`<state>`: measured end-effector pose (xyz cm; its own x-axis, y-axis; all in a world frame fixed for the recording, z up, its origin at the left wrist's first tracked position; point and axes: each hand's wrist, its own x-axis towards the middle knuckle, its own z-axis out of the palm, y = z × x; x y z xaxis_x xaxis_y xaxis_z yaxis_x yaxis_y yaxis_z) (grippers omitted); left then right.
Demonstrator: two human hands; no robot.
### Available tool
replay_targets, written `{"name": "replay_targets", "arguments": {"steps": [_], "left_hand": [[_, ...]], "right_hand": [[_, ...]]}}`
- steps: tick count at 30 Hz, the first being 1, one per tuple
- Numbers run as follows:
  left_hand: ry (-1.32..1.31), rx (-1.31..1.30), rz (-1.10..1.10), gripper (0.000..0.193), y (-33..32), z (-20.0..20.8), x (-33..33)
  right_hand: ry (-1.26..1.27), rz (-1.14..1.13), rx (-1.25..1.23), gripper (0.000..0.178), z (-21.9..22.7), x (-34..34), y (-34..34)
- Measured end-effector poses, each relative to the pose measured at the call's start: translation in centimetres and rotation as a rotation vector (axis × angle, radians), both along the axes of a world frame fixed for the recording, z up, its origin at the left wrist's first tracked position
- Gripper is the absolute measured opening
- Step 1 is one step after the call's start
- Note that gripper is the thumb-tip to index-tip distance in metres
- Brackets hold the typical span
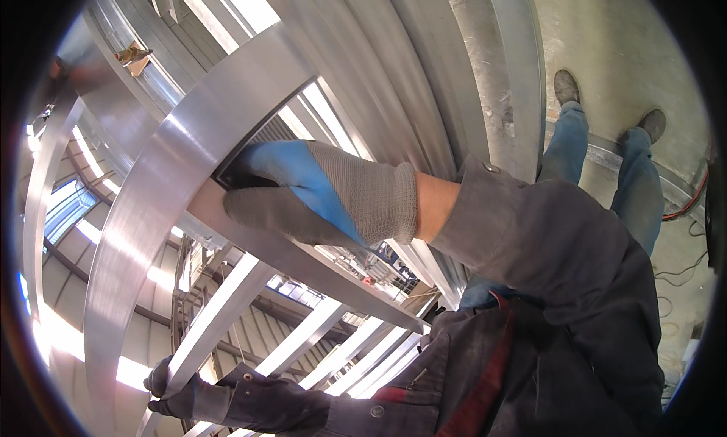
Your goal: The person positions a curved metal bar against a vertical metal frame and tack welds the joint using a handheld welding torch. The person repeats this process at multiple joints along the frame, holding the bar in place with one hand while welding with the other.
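- Wide brushed-metal frame bar (168, 176): L of & just past R hand (310, 183), in grey/blue glove; R hand is much nearer its mid-length than L hand.
- Bar's long axis: upper R to lower L in view, bowed (prob. partly fisheye); R forearm comes in from pic R, roughly crosswise to it.
- R hand: fingers fwd at bar's inner edge, by dark corner where flat crossbar (326, 276) meets it; tips hidden, so can't tell if clamped or just resting/pressing.
- Crossbar runs from that corner down & R, just below R glove.
- L hand (182, 395), dark glove: lower L, well apart from R; looks clamped round a metal slat (216, 319), near wide bar's lower end.
- Slat's long axis: also upper R to lower L, approx. crosswise to crossbar.
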<state>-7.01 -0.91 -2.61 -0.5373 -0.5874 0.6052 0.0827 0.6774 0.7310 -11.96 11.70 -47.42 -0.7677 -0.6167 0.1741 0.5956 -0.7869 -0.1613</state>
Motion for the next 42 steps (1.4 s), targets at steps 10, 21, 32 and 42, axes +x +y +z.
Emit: {"name": "replay_targets", "arguments": {"steps": [10, 21, 32, 42], "left_hand": [[-0.004, 0.227, -0.171, 0.044, 1.8, -0.8, -0.6], [-0.108, 0.149, -0.131, 0.048, 1.5, 0.6, -0.3], [-0.27, 0.246, -0.285, 0.058, -0.5, 3.6, 0.6], [-0.154, -0.155, 0.084, 0.064, -1.6, 3.4, 0.1]], "right_hand": [[0.027, -0.011, -0.02, 0.043, -0.3, -0.3, -1.1], [-0.015, -0.134, -0.08, 0.038, -0.2, -0.3, -1.2], [-0.079, -0.17, -0.065, 0.037, 0.5, -0.4, -0.9], [0.018, -0.034, 0.049, 0.036, 0.1, -0.4, -0.1]]}}
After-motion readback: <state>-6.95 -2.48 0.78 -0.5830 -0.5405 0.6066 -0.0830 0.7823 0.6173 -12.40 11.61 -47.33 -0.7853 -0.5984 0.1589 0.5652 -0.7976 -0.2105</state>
